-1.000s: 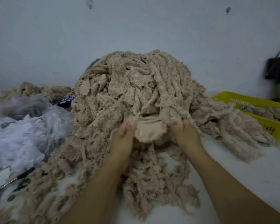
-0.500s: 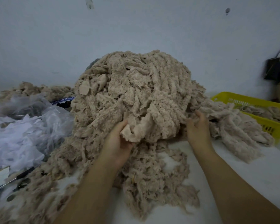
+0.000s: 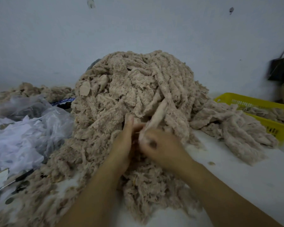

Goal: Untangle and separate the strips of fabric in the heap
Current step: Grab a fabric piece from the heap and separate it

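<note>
Head view: the right hand (image 3: 162,145) curls its fingers round the end of one strip (image 3: 160,110), which rises from them into the heap (image 3: 129,89) just behind. The left hand (image 3: 121,145) is beside it; I cannot tell its grip. The fabric seems soft, light and frayed, so take it near the end. The basket (image 3: 256,102), right of the fingers, holds more fabric.

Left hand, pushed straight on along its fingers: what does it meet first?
The heap. The left hand points up and away, its fingertips at the heap's front face, beside the strip the right hand grips. Depth is unclear, but no gap shows.
</note>
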Tool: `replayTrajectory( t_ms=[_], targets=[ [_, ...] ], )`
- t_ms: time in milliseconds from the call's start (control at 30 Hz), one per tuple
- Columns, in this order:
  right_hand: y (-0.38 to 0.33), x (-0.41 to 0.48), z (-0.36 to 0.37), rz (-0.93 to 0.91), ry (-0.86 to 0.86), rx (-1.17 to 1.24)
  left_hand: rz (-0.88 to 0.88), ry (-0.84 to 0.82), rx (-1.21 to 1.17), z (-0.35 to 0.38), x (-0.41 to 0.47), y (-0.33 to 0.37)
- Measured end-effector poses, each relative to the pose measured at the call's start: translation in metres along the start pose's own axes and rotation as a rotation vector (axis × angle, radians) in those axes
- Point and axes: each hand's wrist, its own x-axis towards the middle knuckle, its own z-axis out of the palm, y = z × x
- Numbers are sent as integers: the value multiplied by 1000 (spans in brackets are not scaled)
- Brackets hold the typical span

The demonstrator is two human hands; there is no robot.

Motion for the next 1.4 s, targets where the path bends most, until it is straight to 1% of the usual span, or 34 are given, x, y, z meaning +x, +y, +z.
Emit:
replayTrajectory(
  t_ms=[33, 67, 100, 133, 233, 267, 300, 367, 400, 433, 467, 500, 533, 567, 633, 667, 733, 767, 800, 867, 900, 1000, 1100, 1200, 1300, 1367, 1400],
  targets=[
    [-5, -2, 8, -30, -158, -15, -9, 9, -85, -3, 1, 2],
    [-7, -4, 14, -58, -254, -42, -20, 9, -143, -6, 2, 3],
    [-6, -6, 17, -76, -292, -66, -38, -8, -168, -8, 3, 2],
    [-5, -6, 17, -87, -293, -71, -58, -21, -152, -8, 3, 2],
    [-4, -6, 14, -127, -224, 3, -94, 1, 63, -5, 5, -2],
    [-6, -5, 14, -142, -209, 28, -122, -2, 94, -3, 5, -2],
    [-8, -5, 14, -150, -207, 55, -163, -35, 54, -3, 5, -2],
    [-11, -5, 14, -149, -229, 95, -245, -169, -92, -5, 4, -1],
    [-11, -5, 16, -143, -245, 93, -287, -210, -179, -6, 4, 0],
    [-10, -5, 19, -126, -262, 88, -317, -194, -281, -7, 4, 0],
    [-8, -6, 23, -87, -272, 102, -321, -131, -396, -7, 7, 0],
    [-6, -7, 27, -22, -262, 145, -290, -24, -471, -9, 11, -2],
    [-3, -7, 29, 61, -223, 205, -231, 82, -493, -9, 12, 0],
    [1, -7, 28, 158, -164, 275, -152, 151, -477, -10, 12, 3],
    [12, -5, 23, 366, -48, 420, 2, 172, -372, -8, 7, 6],
    [16, -2, 19, 441, -19, 504, 50, 154, -252, -5, 2, 6],
    [19, 2, 18, 526, 11, 706, 118, 99, 86, 3, -6, 3],
    [21, 4, 20, 575, 26, 807, 147, 40, 221, 8, -8, -1],
    [25, 6, 22, 615, 37, 892, 167, -33, 292, 13, -10, -3],
    [30, 7, 21, 649, 39, 994, 137, -118, 247, 18, -14, -2],
    [30, 6, 17, 629, 35, 1008, 106, -112, 194, 17, -14, 0],
    [31, 6, 7, 584, 79, 1023, 22, -89, 77, 10, -12, 6],
    [27, 5, 5, 555, 87, 1007, 36, -93, 42, 7, -11, 6],
    [24, 4, 6, 457, 96, 850, 48, 4, -16, 10, -10, 3],
    [21, 4, 9, 307, 132, 652, -27, 113, -135, 6, -5, 2],
    [19, 4, 12, 269, 162, 548, -107, 79, -317, 2, -4, 5],
    [20, 4, 12, 273, 172, 543, -144, 47, -425, 0, -3, 7]
  ],
)
